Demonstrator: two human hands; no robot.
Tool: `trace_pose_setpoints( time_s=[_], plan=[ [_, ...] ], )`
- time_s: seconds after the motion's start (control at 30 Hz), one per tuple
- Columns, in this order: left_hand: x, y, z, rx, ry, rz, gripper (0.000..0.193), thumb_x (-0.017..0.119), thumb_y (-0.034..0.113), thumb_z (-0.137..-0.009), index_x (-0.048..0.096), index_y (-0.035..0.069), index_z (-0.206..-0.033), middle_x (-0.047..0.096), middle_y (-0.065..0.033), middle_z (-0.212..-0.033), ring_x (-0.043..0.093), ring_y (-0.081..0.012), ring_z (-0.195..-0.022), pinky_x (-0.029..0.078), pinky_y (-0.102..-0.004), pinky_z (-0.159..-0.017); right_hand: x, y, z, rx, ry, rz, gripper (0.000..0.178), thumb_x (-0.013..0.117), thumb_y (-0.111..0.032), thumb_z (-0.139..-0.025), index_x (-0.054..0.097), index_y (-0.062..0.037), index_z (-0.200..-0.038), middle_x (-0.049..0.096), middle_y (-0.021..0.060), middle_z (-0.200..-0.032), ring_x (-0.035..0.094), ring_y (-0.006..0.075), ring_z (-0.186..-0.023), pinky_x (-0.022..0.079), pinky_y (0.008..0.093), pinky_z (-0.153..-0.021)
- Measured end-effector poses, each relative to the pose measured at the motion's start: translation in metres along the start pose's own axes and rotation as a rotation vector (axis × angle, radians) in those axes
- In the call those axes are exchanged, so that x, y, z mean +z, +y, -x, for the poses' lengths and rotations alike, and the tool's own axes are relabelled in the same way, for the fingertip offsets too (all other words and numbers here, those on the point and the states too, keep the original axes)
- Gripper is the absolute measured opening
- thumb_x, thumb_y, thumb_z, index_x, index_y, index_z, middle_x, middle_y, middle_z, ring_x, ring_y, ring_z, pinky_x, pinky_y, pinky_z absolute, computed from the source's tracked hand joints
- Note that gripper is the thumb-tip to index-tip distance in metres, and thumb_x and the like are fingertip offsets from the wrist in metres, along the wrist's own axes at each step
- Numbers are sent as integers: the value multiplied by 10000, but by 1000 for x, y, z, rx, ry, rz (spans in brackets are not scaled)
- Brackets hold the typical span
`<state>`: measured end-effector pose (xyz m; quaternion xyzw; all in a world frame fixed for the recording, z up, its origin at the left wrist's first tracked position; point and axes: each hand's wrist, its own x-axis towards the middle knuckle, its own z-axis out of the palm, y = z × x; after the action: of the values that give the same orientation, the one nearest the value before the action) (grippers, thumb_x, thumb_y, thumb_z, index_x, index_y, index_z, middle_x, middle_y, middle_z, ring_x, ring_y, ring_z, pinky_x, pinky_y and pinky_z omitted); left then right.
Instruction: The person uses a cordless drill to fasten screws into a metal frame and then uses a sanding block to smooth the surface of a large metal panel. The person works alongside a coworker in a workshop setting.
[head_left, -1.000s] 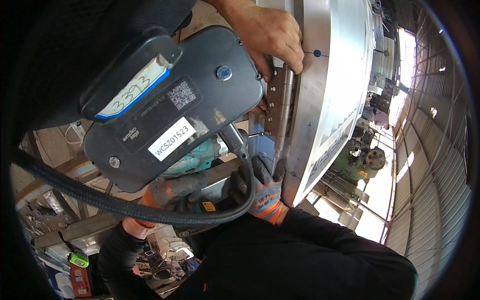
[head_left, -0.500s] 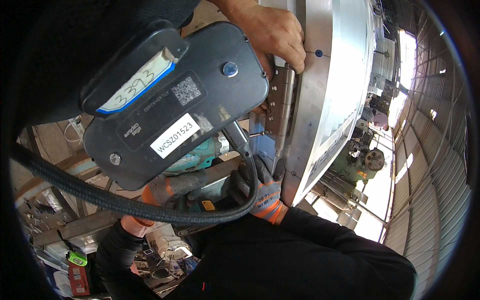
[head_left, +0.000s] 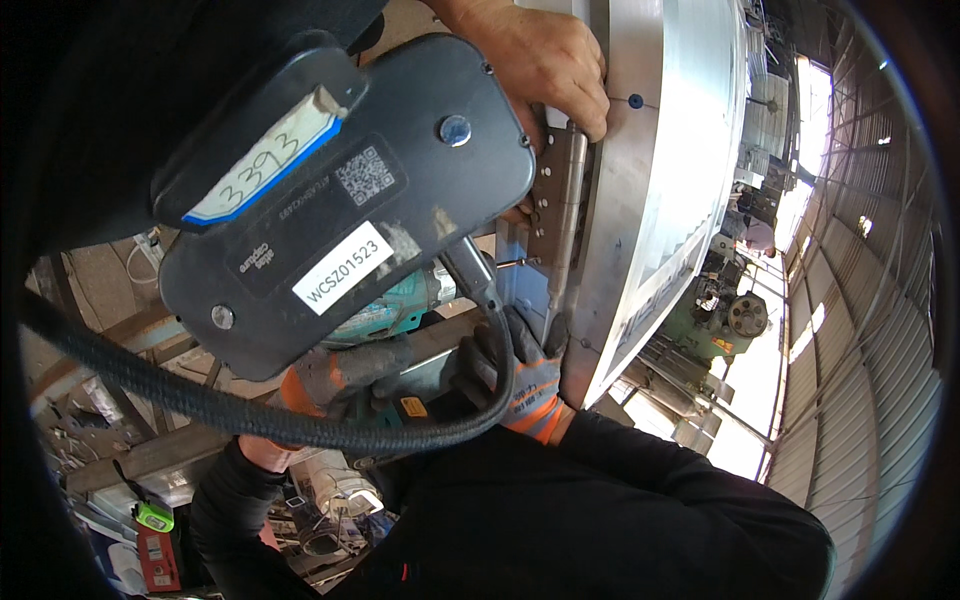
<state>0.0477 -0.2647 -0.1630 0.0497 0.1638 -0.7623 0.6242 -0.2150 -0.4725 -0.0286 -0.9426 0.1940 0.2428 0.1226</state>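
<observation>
My gloved left hand (head_left: 318,383) is closed round the grip of a teal power drill (head_left: 385,312), whose body is mostly hidden. The thin bit (head_left: 518,263) points right, at a long metal hinge (head_left: 568,215) with a round barrel and a holed leaf. At the lower end of the hinge, my gloved right hand (head_left: 522,378) pinches it between thumb and fingers, beside a blue-faced strip (head_left: 530,288). Another person's bare hand (head_left: 555,65) reaches from the top and presses the hinge's upper end. Some of that hand's fingers are hidden.
A flat black box (head_left: 350,200) with a thick black cable (head_left: 250,415) blocks much of the upper left. A large silvery metal frame (head_left: 625,200) stands to the right. Green machinery (head_left: 725,320) lies beyond. A bright green tape measure (head_left: 153,516) is at lower left.
The black box and its cable have shifted slightly left and up. My hands, the drill and the other person's hand keep nearly the same places.
</observation>
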Motion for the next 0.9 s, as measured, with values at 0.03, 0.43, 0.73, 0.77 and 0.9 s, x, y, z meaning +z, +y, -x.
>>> trace_pose_setpoints(
  time_s=[0.03,0.43,0.73,0.77,0.9],
  plan=[
    [-1,0,-2,5,-23,-27,892,750,558,-1135,475,-66,-1710,604,-301,-1634,736,-348,-1370,703,-411,-1094,4,1,1,29,-19,-51,612,887,-443,-963,795,-146,-1490,727,163,-1505,584,515,-1550,554,647,-1231],
    [-20,-8,-15,56,-114,-29,1060,846,684,-1024,530,-117,-1642,710,-259,-1489,773,-291,-1200,694,-366,-961,25,8,8,1,0,-91,603,896,-430,-973,805,-66,-1445,717,207,-1508,614,522,-1508,546,652,-1262],
    [-3,4,-4,-81,112,-127,1113,831,725,-1018,487,-100,-1682,670,-261,-1552,748,-295,-1269,679,-389,-1017,-8,-1,-3,-39,-7,33,601,893,-439,-978,814,-73,-1449,717,204,-1526,583,556,-1535,579,658,-1213],
    [-1,4,-3,-62,92,-77,1129,833,734,-1012,478,-98,-1688,662,-260,-1563,742,-298,-1284,675,-390,-1030,-11,-2,-5,-30,-33,25,598,890,-440,-982,815,-75,-1449,718,203,-1526,584,553,-1536,579,657,-1215],
    [-3,3,-1,0,39,-141,1191,854,768,-973,462,-99,-1690,650,-254,-1563,729,-308,-1296,662,-401,-1055,-15,-4,-9,-59,-2,45,586,885,-442,-986,821,-76,-1439,724,204,-1515,594,549,-1529,572,653,-1232]
  ],
)
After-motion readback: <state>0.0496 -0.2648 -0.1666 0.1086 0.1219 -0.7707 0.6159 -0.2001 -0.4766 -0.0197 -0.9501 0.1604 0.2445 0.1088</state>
